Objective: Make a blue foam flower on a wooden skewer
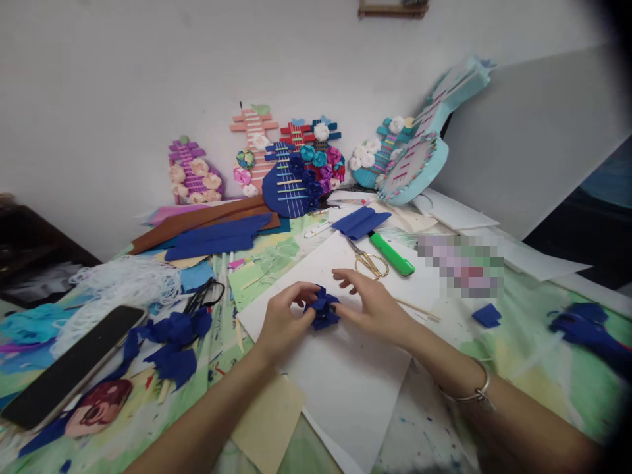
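Observation:
A dark blue crepe paper flower [323, 308] is between my hands, over a white sheet of paper [363, 388]. My left hand [289, 315] has its fingers curled round the flower's left side, thumb and fingertips against it. On the other side my right hand [368, 303] has its thumb at the petals while its other fingers are lifted and spread apart. Just beyond the right hand lie gold-handled scissors [372, 264] and a green box cutter [392, 255]. A thin wooden stick [419, 309] rests beside the right wrist.
Blue crepe paper [217, 237] lies back left, with another folded blue piece [360, 222] behind the scissors. A phone [74, 362], blue scraps [172, 345] and white shredded strands [123, 289] crowd the left. Decorated paper guitars [284, 184] lean on the wall. A glue gun [592, 336] lies right.

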Motion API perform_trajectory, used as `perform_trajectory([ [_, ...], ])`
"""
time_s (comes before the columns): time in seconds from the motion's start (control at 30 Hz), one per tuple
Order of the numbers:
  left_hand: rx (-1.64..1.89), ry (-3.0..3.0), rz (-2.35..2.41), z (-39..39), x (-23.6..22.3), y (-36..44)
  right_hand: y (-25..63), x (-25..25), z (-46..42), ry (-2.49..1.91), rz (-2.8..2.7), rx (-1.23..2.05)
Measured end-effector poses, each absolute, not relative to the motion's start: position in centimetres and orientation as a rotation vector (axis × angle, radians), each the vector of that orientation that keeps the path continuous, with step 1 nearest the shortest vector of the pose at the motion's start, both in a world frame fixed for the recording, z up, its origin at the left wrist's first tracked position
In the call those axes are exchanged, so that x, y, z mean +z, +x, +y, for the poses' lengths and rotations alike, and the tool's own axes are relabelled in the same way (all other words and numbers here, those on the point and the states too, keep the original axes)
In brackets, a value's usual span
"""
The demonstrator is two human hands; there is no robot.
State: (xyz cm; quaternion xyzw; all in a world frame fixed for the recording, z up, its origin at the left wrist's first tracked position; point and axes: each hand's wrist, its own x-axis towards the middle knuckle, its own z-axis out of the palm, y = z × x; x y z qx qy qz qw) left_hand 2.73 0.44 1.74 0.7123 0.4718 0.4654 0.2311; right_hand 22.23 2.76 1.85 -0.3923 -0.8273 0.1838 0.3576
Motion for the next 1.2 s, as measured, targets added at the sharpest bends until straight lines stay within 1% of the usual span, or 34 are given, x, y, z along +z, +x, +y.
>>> perform_trajectory([
  [0.13,1.245,2.022,1.269,0.3,1.3,2.9,21.2,1.3,2.0,-0.999,-2.085,0.853],
  [0.37,1.341,2.102,1.199,0.4,0.9,3.2,20.3,1.0,2.1,-1.027,-1.867,1.08],
  [0.53,1.385,2.117,1.274,0.4,1.0,3.2,20.3,1.1,2.2,-1.0,-1.797,1.102],
  [0.7,1.135,1.937,1.361,0.4,1.3,3.2,20.4,1.2,2.1,-1.02,-1.807,1.076],
  [0.8,1.07,1.763,1.363,0.4,1.5,3.3,20.5,1.2,2.1,-1.025,-1.805,1.076],
  [1.2,1.226,1.844,1.339,0.2,1.8,3.3,20.7,1.3,2.1,-1.016,-1.907,0.85],
])
